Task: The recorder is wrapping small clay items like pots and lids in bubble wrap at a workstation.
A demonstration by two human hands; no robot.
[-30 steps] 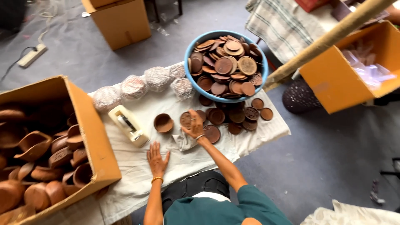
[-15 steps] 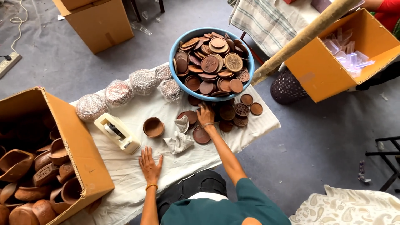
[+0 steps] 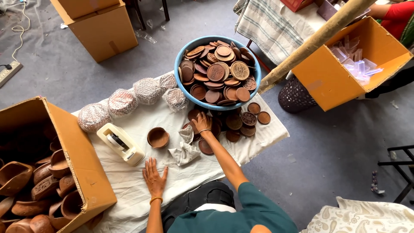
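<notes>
Right hand [image 3: 202, 123] moved onto clay lids [image 3: 235, 122], fingers closing on one; crumpled cloth [image 3: 184, 151] was dropped. Left hand [image 3: 154, 176] stayed flat, fingers spread, on table cover [image 3: 129, 185].

The right hand [image 3: 202, 123] rests on brown round clay lids [image 3: 235, 122] just before the blue plastic basin [image 3: 179, 84]. A crumpled grey cloth [image 3: 184, 151] and small brown clay bowl [image 3: 158, 137] lie left of it; the left hand [image 3: 154, 177] lies flat on the white-covered tabletop [image 3: 129, 185], nearer the person.

Right hand [image 3: 202, 123] has moved from beside the small clay bowl [image 3: 158, 137] onto loose clay lids [image 3: 235, 122]; a crumpled cloth [image 3: 184, 149] now lies exposed.
</notes>
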